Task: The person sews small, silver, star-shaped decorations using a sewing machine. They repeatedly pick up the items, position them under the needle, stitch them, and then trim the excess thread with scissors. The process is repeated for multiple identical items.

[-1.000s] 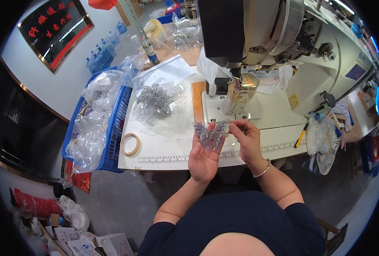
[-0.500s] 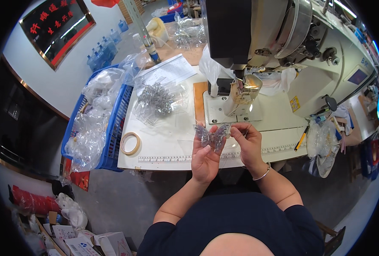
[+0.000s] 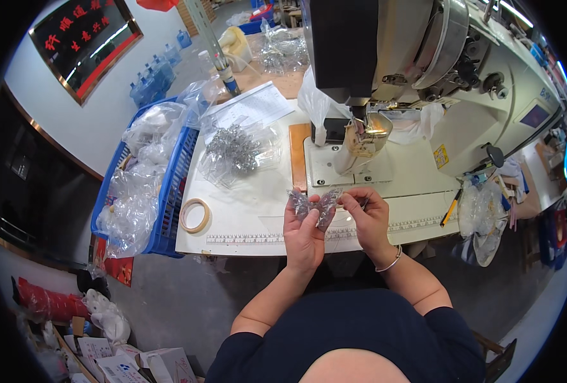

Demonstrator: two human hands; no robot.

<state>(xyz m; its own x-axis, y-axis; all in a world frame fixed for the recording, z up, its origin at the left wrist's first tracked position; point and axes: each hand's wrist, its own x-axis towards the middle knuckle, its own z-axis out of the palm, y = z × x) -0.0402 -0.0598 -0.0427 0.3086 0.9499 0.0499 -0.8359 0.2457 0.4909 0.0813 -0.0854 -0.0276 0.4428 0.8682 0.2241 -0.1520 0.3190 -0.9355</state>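
A sheer silvery-grey butterfly applique [image 3: 317, 207] is held over the front of the sewing table, wings spread. My left hand [image 3: 304, 239] grips it from below, thumb pressed on its middle and fingers behind. My right hand [image 3: 371, 220] pinches at the edge of its right wing with thumb and forefinger. A small dark thing shows among the right fingers, too small to name. Just beyond my hands stands the sewing machine's post and needle area [image 3: 360, 143], lit by a small lamp. Left of it lies a pile of silvery pieces [image 3: 235, 148] on clear plastic.
A tape roll [image 3: 195, 215] lies at the table's left edge, beside a blue basket [image 3: 176, 172] of plastic bags. A ruler strip [image 3: 245, 239] runs along the front edge. A yellow cutter knife [image 3: 450, 207] lies right, near a hanging plastic bag [image 3: 481, 214].
The butterfly applique has tilted slightly and my left thumb has shifted up onto its middle. My right fingers have moved a little left, closer against the wing edge.
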